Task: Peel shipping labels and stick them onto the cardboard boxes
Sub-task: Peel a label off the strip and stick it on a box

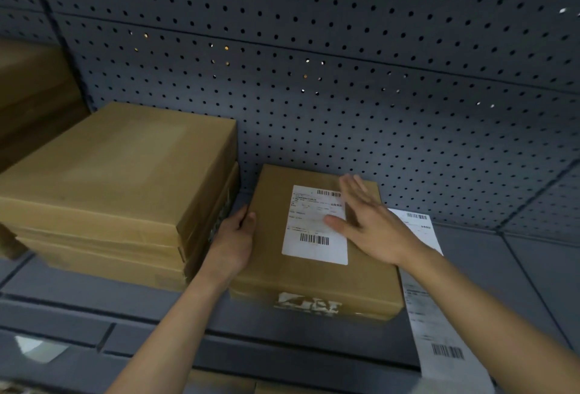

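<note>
On top of the small cardboard box point(314, 280) lies a white shipping label point(315, 227), flat and roughly square to the box edges, with one barcode towards the person. The step in hand looks like smoothing it down. To do that well, I would press from the middle outward with a flat palm, run along each edge and corner so none lifts, and hold the box so it cannot slide.

The right hand point(373, 224) is spread with straight fingers, holding nothing, over the label's right half and the bare cardboard beside it. Its thumb reaches onto the label's middle. It is blurred, so I cannot tell whether the palm presses or only skims. The left hand point(233, 241) grips the box's left edge, curled over its side, just left of the label.

Right of the box, passing under the right forearm, a strip of labels point(439, 331) lies on the grey shelf point(533, 268). A stack of boxes point(119, 174) stands close on the left, before a pegboard wall point(345, 64).
</note>
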